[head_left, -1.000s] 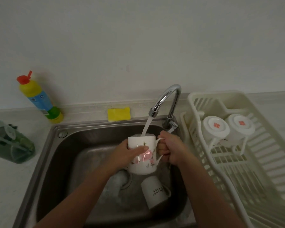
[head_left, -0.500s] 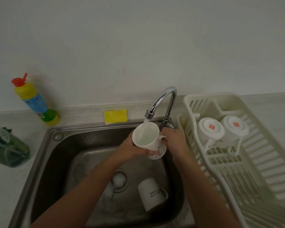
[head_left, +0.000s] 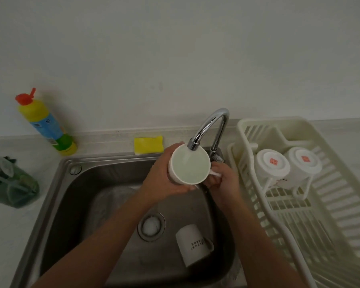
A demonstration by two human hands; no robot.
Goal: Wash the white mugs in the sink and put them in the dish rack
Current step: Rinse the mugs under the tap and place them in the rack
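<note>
Because the white ceramic mug (head_left: 188, 166) is held mouth-up right under the chrome tap spout (head_left: 208, 125) above the steel sink (head_left: 112, 159), we read a rinse fill: left hand (head_left: 162, 175) wrapped round its body, right hand (head_left: 224, 181) gripping its handle for steady tilt control.

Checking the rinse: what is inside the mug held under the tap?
Water from the faucet streams into the held mug, which looks filled nearly to the rim. The mug's bottom is hidden beneath the water, so any residue cannot be seen.
</note>
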